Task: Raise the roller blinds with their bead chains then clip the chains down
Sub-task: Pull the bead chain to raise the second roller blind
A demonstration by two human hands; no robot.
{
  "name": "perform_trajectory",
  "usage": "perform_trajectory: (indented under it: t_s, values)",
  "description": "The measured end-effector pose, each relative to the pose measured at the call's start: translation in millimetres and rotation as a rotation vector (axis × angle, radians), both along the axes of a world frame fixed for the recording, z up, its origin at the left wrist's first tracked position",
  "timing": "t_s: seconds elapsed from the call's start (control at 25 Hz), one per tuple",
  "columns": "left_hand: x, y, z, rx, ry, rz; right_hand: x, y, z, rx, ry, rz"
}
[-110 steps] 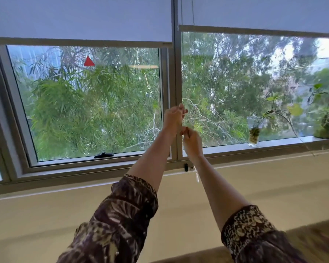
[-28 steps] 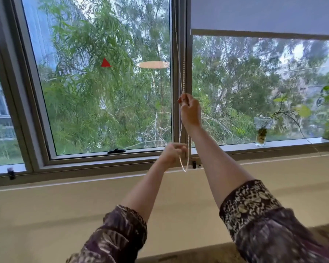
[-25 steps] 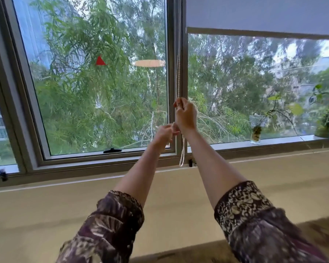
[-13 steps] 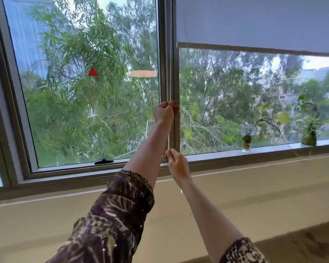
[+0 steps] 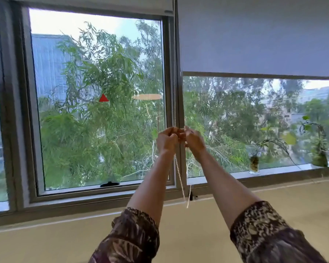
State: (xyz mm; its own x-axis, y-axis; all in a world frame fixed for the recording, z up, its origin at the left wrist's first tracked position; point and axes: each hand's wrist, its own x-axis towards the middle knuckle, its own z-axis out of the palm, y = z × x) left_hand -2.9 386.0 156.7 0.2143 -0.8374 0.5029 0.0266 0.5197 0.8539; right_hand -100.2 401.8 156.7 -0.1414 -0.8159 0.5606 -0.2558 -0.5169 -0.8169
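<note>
The left roller blind (image 5: 95, 3) is rolled up to the top of its window, only its bottom bar showing. The right roller blind (image 5: 254, 38) hangs about a third of the way down its pane. A white bead chain (image 5: 174, 76) runs down the frame post between the two windows. My left hand (image 5: 166, 140) and my right hand (image 5: 194, 139) are side by side at mid-height, both closed on the chain. Its loose loop (image 5: 182, 186) dangles below them next to a small black clip (image 5: 191, 196) on the lower frame.
Two plants stand on the right sill, one in a glass jar (image 5: 254, 165) and one in a mossy ball (image 5: 320, 158). A black window latch (image 5: 109, 184) sits at the bottom of the left pane. Below the sill is a beige wall (image 5: 46, 243).
The left blind has gone from low over the pane to fully up. My hands, one above the other half a second ago, are now together at the same height on the chain.
</note>
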Motion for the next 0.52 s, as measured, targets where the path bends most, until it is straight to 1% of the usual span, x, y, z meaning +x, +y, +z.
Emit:
perform_trajectory:
  t_s: [0.16, 0.24, 0.4, 0.52]
  values:
    - [-6, 13, -19, -0.012, -0.009, -0.024, 16, 7, 56, -0.126, -0.139, 0.043]
    - [-7, 20, -29, -0.019, -0.028, -0.048, 24, 5, 69, -0.129, -0.178, 0.027]
    - [0, 27, -31, -0.063, -0.244, -0.077, 40, 1, 66, -0.106, -0.147, -0.12]
    - [20, 25, -20, 0.008, -0.309, -0.179, 45, 2, 53, -0.179, -0.124, -0.117]
